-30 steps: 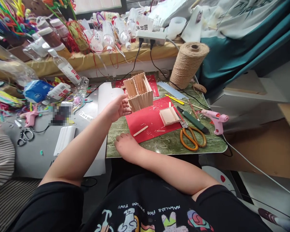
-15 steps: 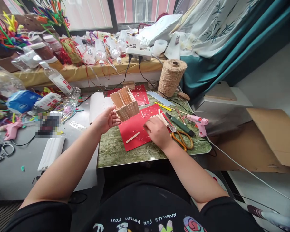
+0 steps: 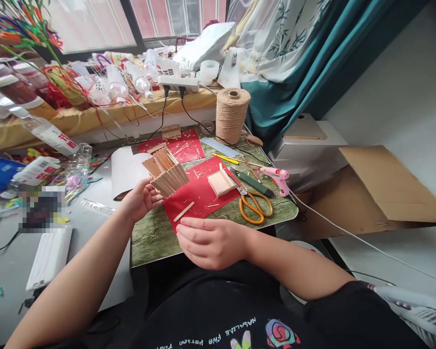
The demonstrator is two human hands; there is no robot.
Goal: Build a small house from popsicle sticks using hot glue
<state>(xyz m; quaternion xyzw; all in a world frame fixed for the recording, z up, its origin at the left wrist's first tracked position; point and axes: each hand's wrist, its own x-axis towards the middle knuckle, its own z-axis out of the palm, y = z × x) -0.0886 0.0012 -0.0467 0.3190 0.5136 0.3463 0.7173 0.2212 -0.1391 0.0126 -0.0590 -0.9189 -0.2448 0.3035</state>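
My left hand is closed on a small box made of wooden craft sticks, holding it tilted just above the table's left side. My right hand hovers at the table's front edge with its fingers stretched out towards the left, and nothing shows in it. A red paper sheet lies on the green mat. On the paper rest a loose craft stick and a small flat panel of sticks.
Orange-handled scissors, a green cutter and a pink glue gun with its cable lie right of the red paper. A twine spool stands behind. Bottles, a power strip and pipe cleaners crowd the sill. Cardboard lies at right.
My right hand reached to the stick panel, then drew back to the table's front edge. My left hand kept hold of the stick box. The view swung to the right.
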